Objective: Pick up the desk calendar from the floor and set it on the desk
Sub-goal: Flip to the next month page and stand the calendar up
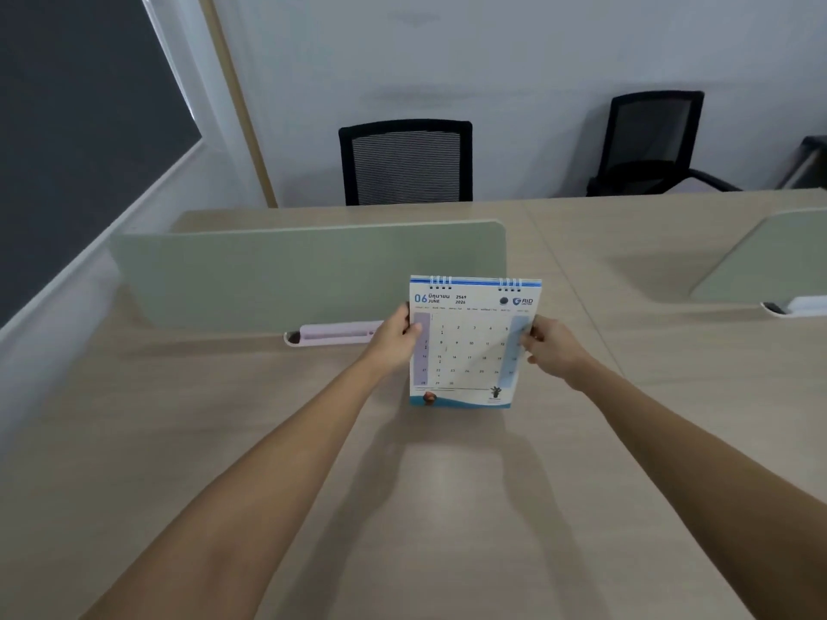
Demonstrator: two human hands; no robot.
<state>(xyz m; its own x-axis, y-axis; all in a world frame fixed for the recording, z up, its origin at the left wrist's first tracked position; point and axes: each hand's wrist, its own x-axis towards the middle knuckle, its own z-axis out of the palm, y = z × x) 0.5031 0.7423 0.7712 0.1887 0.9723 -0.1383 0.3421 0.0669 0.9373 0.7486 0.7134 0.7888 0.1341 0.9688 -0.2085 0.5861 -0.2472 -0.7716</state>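
Note:
The desk calendar [470, 346] is a white spiral-bound one showing June, upright over the light wooden desk [223, 440]. Its lower edge is at or just above the desk surface; I cannot tell whether it touches. My left hand [394, 340] grips its left edge and my right hand [552, 346] grips its right edge. Both arms reach forward from the bottom of the view.
A pale green divider panel [268, 270] stands behind the calendar, with a pink cable tray [333, 335] at its foot. A second divider [774, 257] is at the right. Two black mesh chairs [407, 163] [649, 140] stand beyond the desk by the wall.

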